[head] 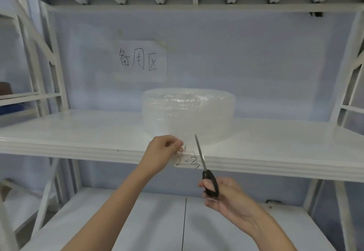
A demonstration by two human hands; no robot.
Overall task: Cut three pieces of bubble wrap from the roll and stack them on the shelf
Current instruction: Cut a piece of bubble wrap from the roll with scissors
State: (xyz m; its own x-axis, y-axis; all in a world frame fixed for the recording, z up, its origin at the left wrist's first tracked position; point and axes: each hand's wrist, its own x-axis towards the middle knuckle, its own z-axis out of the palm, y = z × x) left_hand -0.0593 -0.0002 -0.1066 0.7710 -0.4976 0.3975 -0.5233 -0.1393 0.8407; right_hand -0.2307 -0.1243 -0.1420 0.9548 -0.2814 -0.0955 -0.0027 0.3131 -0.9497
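Roll point(188, 116) sits mid shelf point(78, 132). Left hand point(163, 152) pinches loose wrap edge; right hand point(226, 197) grips scissors point(204, 164), blades look shut. Recommend: keep sheet taut, cut straight.

My left hand point(161, 152) reaches forward, fingers pinched together; my right hand point(226, 197) sits lower, fingers curled closed in a grip.

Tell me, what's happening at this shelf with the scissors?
A person is about to cut bubble wrap. The roll sits on the white shelf. The left hand pinches its loose end at the shelf's front edge, while the right hand holds black-handled scissors, blades pointing up at the wrap beside those fingers. No cut pieces are stacked on the shelf yet.
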